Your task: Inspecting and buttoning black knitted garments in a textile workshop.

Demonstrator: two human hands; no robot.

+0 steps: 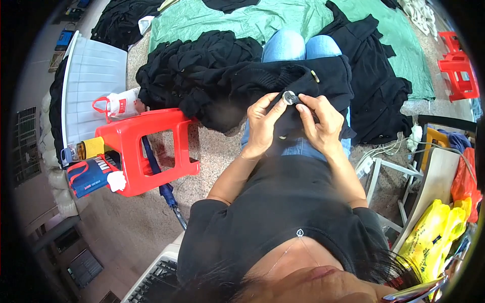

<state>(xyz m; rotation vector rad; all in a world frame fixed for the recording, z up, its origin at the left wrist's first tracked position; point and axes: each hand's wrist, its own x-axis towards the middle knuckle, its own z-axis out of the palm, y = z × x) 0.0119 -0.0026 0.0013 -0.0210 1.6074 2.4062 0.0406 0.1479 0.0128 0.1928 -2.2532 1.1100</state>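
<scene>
Left hand (262, 121): thumb and forefinger pinch a round silvery piece (288, 97), as I see it from my end.
Right hand (322, 121): thumb and forefinger grasp a dark bit (297, 100) at the piece's right edge; I cannot tell if that is cloth or part of the piece.
Silvery piece: between both hands, over the black garment (331, 83) on the lap; any marking is too small for me.
Pale fastener (315, 76): on the garment, just beyond the fingers.
Blue package (88, 178): bold white lettering, beside the red stool (129, 139).
White bag (121, 105): red printed patch, near that stool.
Yellow bag (432, 240): dark printed characters, at my far right, below a red bag (464, 177).
Green sheet (202, 22): under dark clothes, beyond the knees.
</scene>
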